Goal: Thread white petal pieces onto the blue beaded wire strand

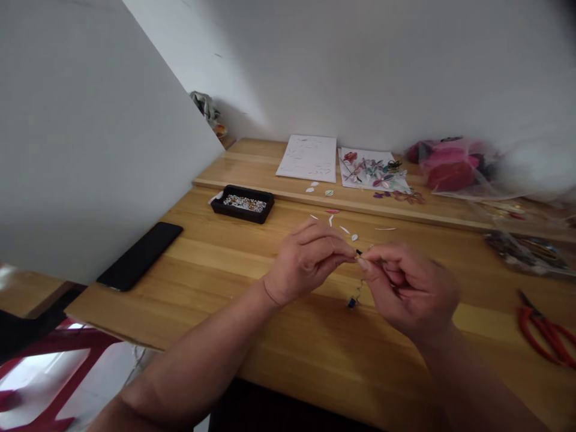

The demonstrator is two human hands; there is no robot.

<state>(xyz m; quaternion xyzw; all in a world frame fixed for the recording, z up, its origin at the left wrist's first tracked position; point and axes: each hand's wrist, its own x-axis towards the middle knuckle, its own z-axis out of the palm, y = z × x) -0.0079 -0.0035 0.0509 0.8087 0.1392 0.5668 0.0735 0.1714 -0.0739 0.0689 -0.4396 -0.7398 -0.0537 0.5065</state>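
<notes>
My left hand (310, 261) and my right hand (411, 288) meet above the wooden table, fingertips pinched close together. Between them is a small dark piece (359, 252), partly covered by the fingers, so its exact kind is unclear. Below the fingertips hangs a thin, crinkled silvery strand (359, 291), wire or fine chain. At its lower end is a dark blue stone or bead (351, 303) with a shiny face. Just beyond the hands lie several small leaf-shaped pieces, among them a white one (354, 237) and a pink one (332, 211).
A black tray of beads (243, 204) and a black phone (141, 255) are on the left. Red-handled pliers or cutters (546, 330) lie at right, near plastic bags (526, 252). Paper sheets (308, 157) and flower-like ornaments (373, 171) rest on the raised back ledge.
</notes>
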